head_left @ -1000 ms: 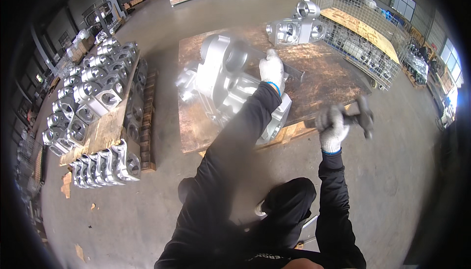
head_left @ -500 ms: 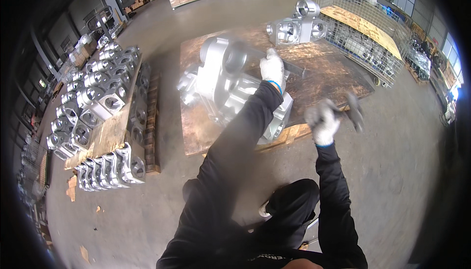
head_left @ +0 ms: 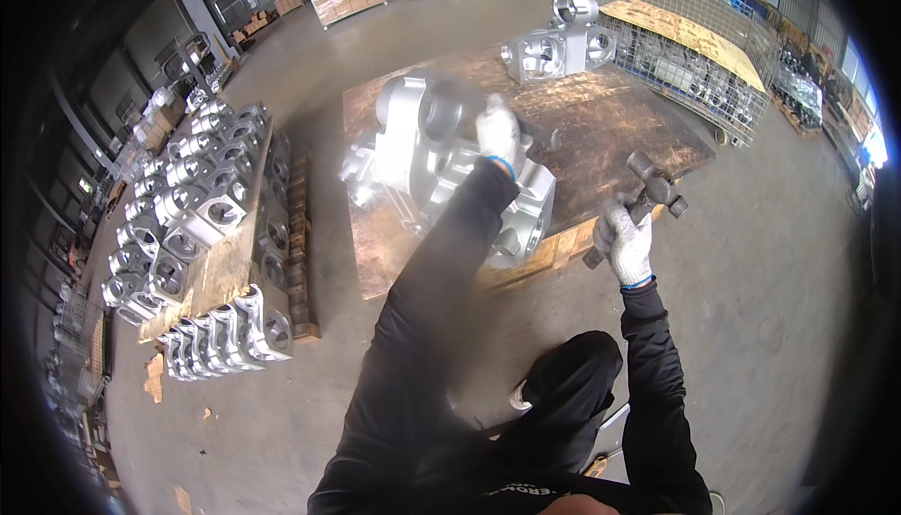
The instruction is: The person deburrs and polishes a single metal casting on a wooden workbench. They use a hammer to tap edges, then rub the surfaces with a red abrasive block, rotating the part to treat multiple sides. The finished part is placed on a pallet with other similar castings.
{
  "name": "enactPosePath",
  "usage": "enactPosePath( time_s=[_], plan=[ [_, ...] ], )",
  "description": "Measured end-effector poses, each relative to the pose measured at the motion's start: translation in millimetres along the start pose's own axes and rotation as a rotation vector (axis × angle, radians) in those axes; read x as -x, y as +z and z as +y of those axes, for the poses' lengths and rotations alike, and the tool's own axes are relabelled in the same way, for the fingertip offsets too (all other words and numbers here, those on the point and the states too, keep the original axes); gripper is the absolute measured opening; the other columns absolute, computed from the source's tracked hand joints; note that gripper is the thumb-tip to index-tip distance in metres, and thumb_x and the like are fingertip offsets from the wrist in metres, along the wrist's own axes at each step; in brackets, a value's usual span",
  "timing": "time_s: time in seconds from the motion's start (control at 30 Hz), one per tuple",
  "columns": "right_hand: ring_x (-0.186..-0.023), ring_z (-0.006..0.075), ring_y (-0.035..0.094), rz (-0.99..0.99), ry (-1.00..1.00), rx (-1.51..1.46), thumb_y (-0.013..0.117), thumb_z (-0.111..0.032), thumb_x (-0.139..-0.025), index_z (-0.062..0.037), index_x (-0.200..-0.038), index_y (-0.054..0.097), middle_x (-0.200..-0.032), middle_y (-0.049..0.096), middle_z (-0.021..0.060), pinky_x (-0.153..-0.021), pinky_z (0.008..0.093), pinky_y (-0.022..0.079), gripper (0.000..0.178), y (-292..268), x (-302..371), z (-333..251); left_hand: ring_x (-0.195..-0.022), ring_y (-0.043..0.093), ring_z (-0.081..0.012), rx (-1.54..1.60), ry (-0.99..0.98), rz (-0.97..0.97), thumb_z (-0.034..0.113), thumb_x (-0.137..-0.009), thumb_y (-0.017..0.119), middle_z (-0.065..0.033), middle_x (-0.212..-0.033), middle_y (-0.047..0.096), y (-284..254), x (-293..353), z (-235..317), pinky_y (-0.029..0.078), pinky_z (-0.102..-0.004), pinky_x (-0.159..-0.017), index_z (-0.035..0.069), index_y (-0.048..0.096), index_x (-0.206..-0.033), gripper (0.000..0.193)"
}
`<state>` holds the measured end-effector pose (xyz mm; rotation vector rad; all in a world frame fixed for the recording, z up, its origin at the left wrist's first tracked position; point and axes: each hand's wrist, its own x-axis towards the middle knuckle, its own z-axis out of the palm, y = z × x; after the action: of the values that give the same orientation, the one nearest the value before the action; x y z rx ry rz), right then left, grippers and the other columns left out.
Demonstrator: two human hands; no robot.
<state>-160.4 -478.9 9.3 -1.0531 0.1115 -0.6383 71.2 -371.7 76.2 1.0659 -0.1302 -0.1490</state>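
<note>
My right hand (head_left: 627, 245), in a white knit glove, is closed round the short handle of a hammer (head_left: 654, 183). The dark hammer head points up and away, off the right front edge of the wooden board. My left hand (head_left: 498, 132), gloved the same way, is closed on a dark metal bar (head_left: 539, 136) that sticks out to its right; the bar's kind is unclear. That hand is at the right side of a large silver metal casting (head_left: 404, 144) with a round bore. My left forearm covers part of the casting, and a blur smears its middle.
The casting rests on a worn wooden board (head_left: 619, 125) on a pallet. A second casting (head_left: 554, 50) stands at its far edge. To the left, a pallet carries rows of silver castings (head_left: 183, 200). A wire cage (head_left: 694, 69) of metal parts stands at the far right.
The hammer has swung back toward me and to the left, with its head now turned upward. My left hand has shifted slightly left in view, the bar still in it.
</note>
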Motion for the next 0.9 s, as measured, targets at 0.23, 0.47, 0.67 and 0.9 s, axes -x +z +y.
enactPosePath(
  time_s=[0.23,0.47,0.67,0.9],
  plan=[
    [-0.048,0.008,0.041,-0.084,-0.022,0.297,0.062,-0.014,-0.106,-0.0112,-0.099,0.053,-0.066,0.044,-0.0025,-0.042,0.0262,0.031,0.012,-10,16,7,-0.04,0.041,-0.0205,0.123,0.075,-0.099,0.025,-0.102,0.052,-0.0062,-0.056,0.049,-41,37,29,0.029,-0.0384,-0.039,0.012,0.052,-0.074,0.031],
    [-0.048,0.008,0.043,-0.057,-0.022,0.227,0.064,-0.014,-0.106,-0.0102,-0.104,0.056,-0.066,0.045,-0.0022,-0.043,0.0262,0.035,0.01,5,22,21,-0.05,0.041,-0.0162,0.193,-0.279,-0.296,0.04,-0.096,0.054,0.0027,-0.058,0.033,-59,74,69,0.025,-0.0359,-0.042,0.022,0.04,-0.07,0.035],
    [-0.047,0.0075,0.044,-0.036,0.029,0.188,0.067,-0.01,-0.104,-0.0114,-0.102,0.056,-0.066,0.048,-0.0025,-0.042,0.0265,0.036,0.011,27,29,5,-0.052,0.038,-0.0139,0.152,-0.247,-0.207,0.036,-0.101,0.056,0.0048,-0.063,0.034,-60,87,74,0.029,-0.0353,-0.044,0.023,0.041,-0.072,0.035],
    [-0.059,0.0037,0.049,-0.029,0.105,0.208,0.072,-0.008,-0.102,-0.011,-0.097,0.063,-0.072,0.052,-0.0066,-0.053,0.0254,0.039,0.011,21,36,1,-0.05,0.041,-0.0138,0.102,-0.182,-0.084,0.021,-0.097,0.06,0.0037,-0.064,0.041,-70,81,71,0.035,-0.0331,-0.046,0.018,0.049,-0.077,0.023]
  ],
)
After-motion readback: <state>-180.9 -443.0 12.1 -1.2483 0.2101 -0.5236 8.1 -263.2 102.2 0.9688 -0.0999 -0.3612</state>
